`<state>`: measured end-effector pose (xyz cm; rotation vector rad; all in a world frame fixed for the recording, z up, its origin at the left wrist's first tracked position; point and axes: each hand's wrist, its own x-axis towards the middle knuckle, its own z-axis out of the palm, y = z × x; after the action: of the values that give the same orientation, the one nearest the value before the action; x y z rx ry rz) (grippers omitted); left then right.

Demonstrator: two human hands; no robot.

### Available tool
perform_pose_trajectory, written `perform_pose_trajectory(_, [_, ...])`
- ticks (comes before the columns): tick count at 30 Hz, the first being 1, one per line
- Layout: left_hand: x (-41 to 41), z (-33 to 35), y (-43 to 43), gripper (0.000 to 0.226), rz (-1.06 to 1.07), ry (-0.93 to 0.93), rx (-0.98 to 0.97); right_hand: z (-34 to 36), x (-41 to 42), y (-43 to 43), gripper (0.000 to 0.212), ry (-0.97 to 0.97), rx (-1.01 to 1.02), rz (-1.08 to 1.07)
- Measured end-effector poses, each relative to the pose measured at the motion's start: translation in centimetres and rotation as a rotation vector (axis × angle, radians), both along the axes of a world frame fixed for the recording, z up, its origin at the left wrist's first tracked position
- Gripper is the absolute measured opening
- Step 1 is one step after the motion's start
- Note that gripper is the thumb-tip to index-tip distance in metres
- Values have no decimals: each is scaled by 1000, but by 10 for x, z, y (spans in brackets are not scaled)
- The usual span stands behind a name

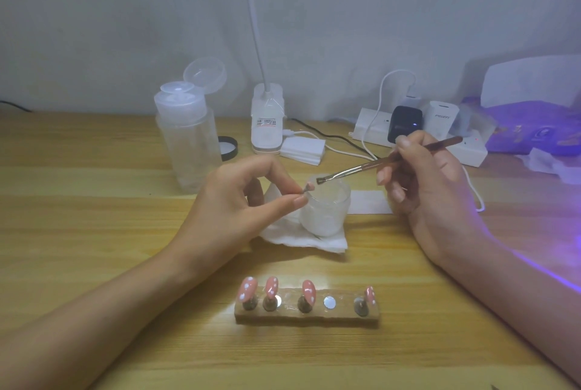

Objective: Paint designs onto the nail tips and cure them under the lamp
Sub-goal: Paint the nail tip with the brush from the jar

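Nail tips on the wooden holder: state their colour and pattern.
Pink with white dots; the nail tips on the wooden holder show best in the head view.

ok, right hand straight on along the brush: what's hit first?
The brush in the right hand would probably meet the nail tip pinched in the left hand, above the jar; depth is unclear.

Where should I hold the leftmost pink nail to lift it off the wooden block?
Probably pinch the small peg under the nail tip, coming from the block's open left end: the dotted painted face tilts up, so touching there might smudge it.
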<state>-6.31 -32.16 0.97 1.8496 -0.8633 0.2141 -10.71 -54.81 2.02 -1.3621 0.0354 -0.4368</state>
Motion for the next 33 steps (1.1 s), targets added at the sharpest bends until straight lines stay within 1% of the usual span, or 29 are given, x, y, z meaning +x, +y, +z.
perform_pose_trajectory(2, [0, 0, 0, 14, 3, -6, 4, 0, -1, 2, 27, -28, -26, 33])
perform_pose_trajectory(4, [1, 0, 0, 14, -2, -5, -1, -1, 0, 3, 27, -18, -55, 16])
perform_pose_trajectory(7, [0, 1, 0, 13, -7, -1, -10, -1, 1, 1, 29, 13, -18, -28])
perform_pose_trajectory(11, [1, 1, -1, 13, -3, -16, -4, 1, -1, 2, 27, -43, -39, 42])
perform_pose_trajectory(13, [1, 1, -1, 13, 3, -23, -6, 0, -1, 3, 28, -11, -57, 9])
perform_pose_trajectory(15, [0, 1, -1, 12, 3, -29, -8, 0, 0, 1, 29, 29, -27, -30])
perform_pose_trajectory(17, [0, 1, -1, 13, 3, -36, -6, 1, -1, 1, 30, 23, 6, -16])
perform_pose_trajectory(21, [0, 1, -1, 12, 7, -36, -1, 1, -1, 3, 27, 18, -59, 13])
perform_pose_trajectory(24, [-1, 2, -1, 13, 4, -30, -2, 0, 0, 1, 29, 45, -5, -25])
perform_pose_trajectory(26, [-1, 1, -1, 13, 2, -23, -5, 1, -1, 1, 30, 14, 7, 4])
perform_pose_trajectory(28, [0, 1, -1, 12, 6, -6, -13, 1, -2, 2, 28, -11, -30, 37])
perform_pose_trajectory(30, [0, 0, 0, 12, 10, 1, -19, 1, -1, 3, 27, 17, -57, 17])
perform_pose_trajectory(33, [1, -1, 1, 10, 10, -17, -12, 1, -1, 1, 28, 39, -13, -20])
